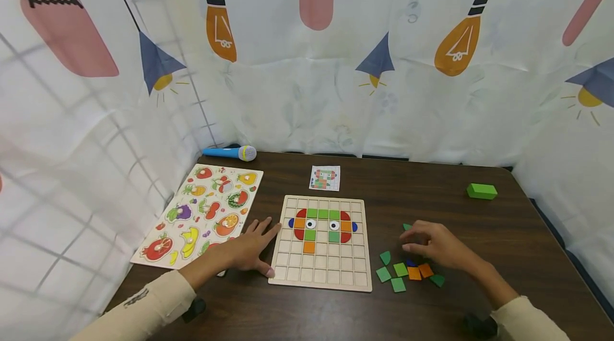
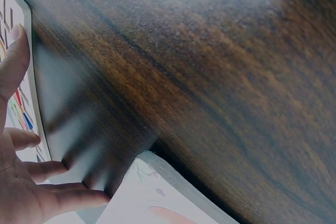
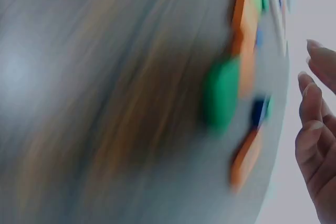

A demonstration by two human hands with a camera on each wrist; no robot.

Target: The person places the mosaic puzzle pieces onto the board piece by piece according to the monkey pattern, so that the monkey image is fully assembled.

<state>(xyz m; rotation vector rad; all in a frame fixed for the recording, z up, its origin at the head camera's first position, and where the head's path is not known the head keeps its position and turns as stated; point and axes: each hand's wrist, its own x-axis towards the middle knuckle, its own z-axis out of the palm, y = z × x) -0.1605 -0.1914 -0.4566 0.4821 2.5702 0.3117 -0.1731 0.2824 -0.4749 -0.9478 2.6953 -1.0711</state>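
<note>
Dark surface (image 1: 412,186) | board (image 1: 321,265): upper rows patterned, lower ones bare; looks half done | loose tiles (image 1: 414,273) remain off its right edge | left fingers (image 1: 273,231) spread; right fingers (image 1: 421,227) bent, apart

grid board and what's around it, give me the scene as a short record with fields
wooden grid: partly filled with coloured pieces
left grip: fingers spread, touches the grid's left edge
right grip: near the loose pieces, nothing visibly held
loose pieces: green, orange, blue, right of the grid
behind grid: small picture card
left of grid: fruit-print board
back left: blue microphone
far right: green block
</note>
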